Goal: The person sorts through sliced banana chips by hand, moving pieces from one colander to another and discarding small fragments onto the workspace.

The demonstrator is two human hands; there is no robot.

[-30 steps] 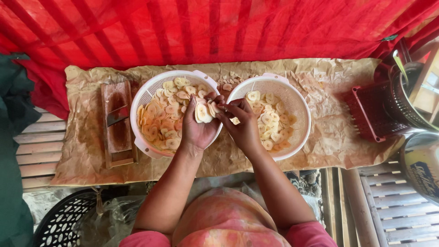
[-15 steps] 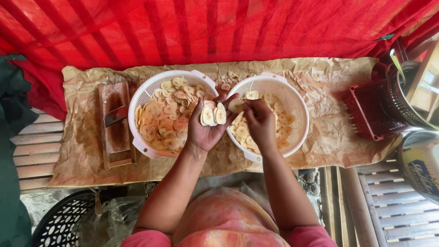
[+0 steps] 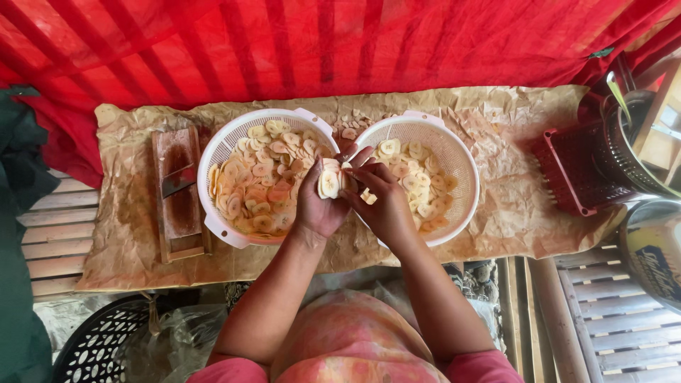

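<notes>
Left hand [image 3: 319, 206] w/ grip closed on stack of banana slices [image 3: 330, 181]; right hand [image 3: 379, 198] pinching slices apart over right colander [image 3: 461, 163]. Next, probably: careful peel, one at a time.

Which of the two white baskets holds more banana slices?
The left white basket, beside the wooden slicer: slices cover its whole bottom. The right white basket shows bare mesh around a thinner scatter.

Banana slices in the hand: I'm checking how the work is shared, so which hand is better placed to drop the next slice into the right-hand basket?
Probably the right hand: it hangs over the right basket and picks at the banana slices stacked in the left hand, whose grip is full.
</notes>
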